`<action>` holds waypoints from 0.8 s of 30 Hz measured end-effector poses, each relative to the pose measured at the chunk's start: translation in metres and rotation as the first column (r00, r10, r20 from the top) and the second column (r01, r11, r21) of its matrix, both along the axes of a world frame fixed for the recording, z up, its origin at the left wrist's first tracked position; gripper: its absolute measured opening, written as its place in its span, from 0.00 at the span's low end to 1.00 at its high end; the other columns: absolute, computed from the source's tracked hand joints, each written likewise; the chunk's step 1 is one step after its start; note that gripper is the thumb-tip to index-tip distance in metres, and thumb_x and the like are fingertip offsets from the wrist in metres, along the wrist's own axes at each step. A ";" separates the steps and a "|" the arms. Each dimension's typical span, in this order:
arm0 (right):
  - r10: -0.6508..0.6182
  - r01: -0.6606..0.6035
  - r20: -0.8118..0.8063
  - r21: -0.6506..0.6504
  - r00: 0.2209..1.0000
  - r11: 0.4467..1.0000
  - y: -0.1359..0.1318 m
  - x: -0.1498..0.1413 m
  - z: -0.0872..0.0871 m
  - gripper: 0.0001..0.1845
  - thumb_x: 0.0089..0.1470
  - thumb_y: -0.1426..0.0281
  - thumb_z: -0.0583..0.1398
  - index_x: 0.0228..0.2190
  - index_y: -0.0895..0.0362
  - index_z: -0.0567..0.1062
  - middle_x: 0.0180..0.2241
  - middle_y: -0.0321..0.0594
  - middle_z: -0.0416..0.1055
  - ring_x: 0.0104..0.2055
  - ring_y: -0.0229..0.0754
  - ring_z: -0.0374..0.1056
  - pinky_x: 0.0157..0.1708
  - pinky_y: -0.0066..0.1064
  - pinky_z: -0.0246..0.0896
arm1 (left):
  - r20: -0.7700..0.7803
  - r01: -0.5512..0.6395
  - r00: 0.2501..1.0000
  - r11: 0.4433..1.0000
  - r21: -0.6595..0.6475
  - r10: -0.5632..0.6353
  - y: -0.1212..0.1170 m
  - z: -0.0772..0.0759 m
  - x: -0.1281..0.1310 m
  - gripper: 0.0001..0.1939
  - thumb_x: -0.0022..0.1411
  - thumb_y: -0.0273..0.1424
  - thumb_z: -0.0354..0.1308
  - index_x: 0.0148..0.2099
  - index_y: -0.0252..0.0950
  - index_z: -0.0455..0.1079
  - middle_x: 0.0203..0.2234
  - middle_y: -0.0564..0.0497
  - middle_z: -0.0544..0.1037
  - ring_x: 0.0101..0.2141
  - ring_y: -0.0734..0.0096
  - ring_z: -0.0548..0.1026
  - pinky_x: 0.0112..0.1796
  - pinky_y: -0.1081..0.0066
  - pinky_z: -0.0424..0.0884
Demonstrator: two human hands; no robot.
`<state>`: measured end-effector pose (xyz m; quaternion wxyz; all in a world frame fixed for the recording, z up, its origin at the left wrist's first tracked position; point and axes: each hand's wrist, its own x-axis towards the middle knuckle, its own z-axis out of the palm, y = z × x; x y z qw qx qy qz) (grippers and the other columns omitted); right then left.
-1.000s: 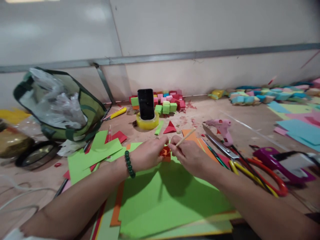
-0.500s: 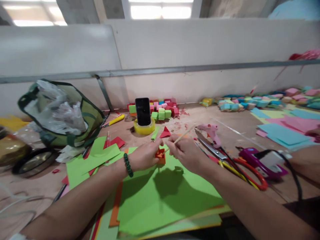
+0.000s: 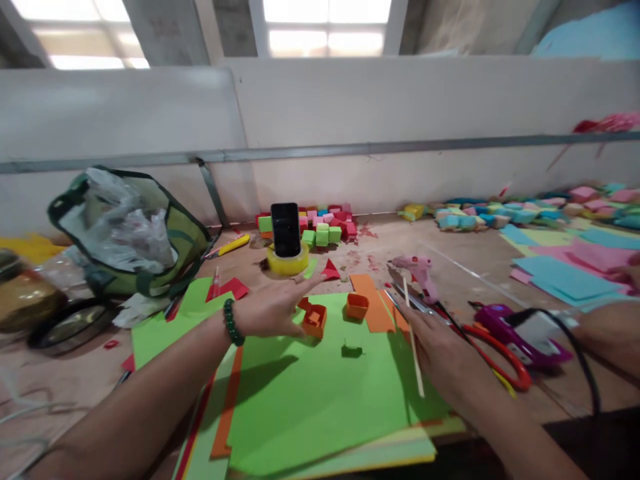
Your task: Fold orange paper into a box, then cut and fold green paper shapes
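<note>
My left hand (image 3: pixel 273 308), with a green bead bracelet at the wrist, is open with fingers spread. Its thumb and fingers are beside a small open orange paper box (image 3: pixel 315 328) with folded orange flaps inside. To the right, a second small orange box (image 3: pixel 357 306) rests on the green paper sheets (image 3: pixel 320 407). A thin wooden stick (image 3: pixel 418 367) lies along the thumb side of my right hand (image 3: pixel 445 340), held there; the fingertips are partly hidden. That hand is over the right edge of the green paper, close to scissors (image 3: pixel 510 357) and orange paper strips (image 3: pixel 369 303).
A phone (image 3: pixel 286 230) stands in a yellow tape roll (image 3: pixel 289 261), before several coloured paper cubes (image 3: pixel 323 233). A pink glue gun (image 3: pixel 420 270) and purple device (image 3: pixel 530 333) lie right. A green bag (image 3: pixel 185 247) stands left. Another person's hand (image 3: pixel 631 272) shows far right.
My right hand has moved right and away from the orange box, with the stick turned more upright. My left hand has let go of the box and spread open. A second orange box is now visible.
</note>
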<state>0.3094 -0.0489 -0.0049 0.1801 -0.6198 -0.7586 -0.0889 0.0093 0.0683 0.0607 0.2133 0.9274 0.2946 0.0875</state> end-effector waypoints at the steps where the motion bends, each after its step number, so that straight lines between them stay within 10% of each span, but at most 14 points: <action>1: -0.013 0.013 0.006 0.031 1.000 0.999 -0.002 0.002 0.001 0.24 0.58 0.77 0.49 0.55 0.60 0.66 0.50 0.52 0.71 0.49 0.51 0.69 0.45 0.42 0.68 | -0.035 -0.048 0.998 0.998 0.042 0.049 -0.002 0.007 -0.002 0.46 0.48 0.37 0.65 0.67 0.44 0.48 0.50 0.44 0.70 0.35 0.64 0.72 0.38 0.67 0.67; 6: 0.086 -0.080 -0.011 0.274 0.996 0.958 -0.024 -0.015 0.023 0.18 0.61 0.68 0.52 0.50 0.60 0.68 0.44 0.50 0.73 0.46 0.49 0.70 0.44 0.40 0.68 | 0.184 -0.227 0.961 0.971 0.080 0.209 -0.044 0.022 0.015 0.23 0.62 0.38 0.54 0.58 0.39 0.63 0.28 0.53 0.70 0.28 0.72 0.67 0.29 0.73 0.63; 10: 0.366 -0.330 -0.030 0.371 0.930 0.868 -0.041 -0.044 0.038 0.19 0.60 0.72 0.53 0.53 0.60 0.66 0.46 0.50 0.71 0.49 0.45 0.67 0.48 0.35 0.65 | 0.278 0.175 0.960 0.860 -0.479 -0.040 -0.084 0.001 0.052 0.29 0.60 0.34 0.56 0.61 0.33 0.53 0.21 0.60 0.62 0.20 0.78 0.59 0.20 0.79 0.57; 12: 0.404 -0.360 -0.055 0.358 0.913 0.862 -0.041 -0.048 0.037 0.19 0.60 0.72 0.53 0.53 0.58 0.66 0.47 0.48 0.70 0.49 0.44 0.67 0.48 0.34 0.65 | 0.309 0.306 0.938 0.800 -0.516 -0.159 -0.091 -0.005 0.061 0.11 0.64 0.34 0.51 0.43 0.33 0.67 0.20 0.59 0.61 0.21 0.79 0.59 0.22 0.78 0.59; 19: -0.124 0.137 -0.110 0.125 0.986 0.983 -0.011 0.011 0.011 0.18 0.64 0.65 0.47 0.42 0.58 0.74 0.39 0.49 0.73 0.40 0.49 0.72 0.38 0.41 0.69 | -0.148 0.394 0.904 0.916 -0.079 -0.402 -0.094 0.014 0.036 0.15 0.65 0.30 0.49 0.25 0.36 0.64 0.18 0.53 0.71 0.19 0.75 0.63 0.21 0.72 0.56; 24: -0.147 0.152 0.102 -0.044 0.984 0.987 -0.001 0.030 0.000 0.19 0.60 0.74 0.47 0.44 0.59 0.75 0.38 0.52 0.74 0.40 0.53 0.71 0.36 0.41 0.68 | -0.322 0.496 0.786 0.849 -0.182 -0.528 -0.106 0.032 0.013 0.11 0.49 0.28 0.64 0.38 0.43 0.76 0.17 0.55 0.75 0.17 0.70 0.69 0.16 0.73 0.54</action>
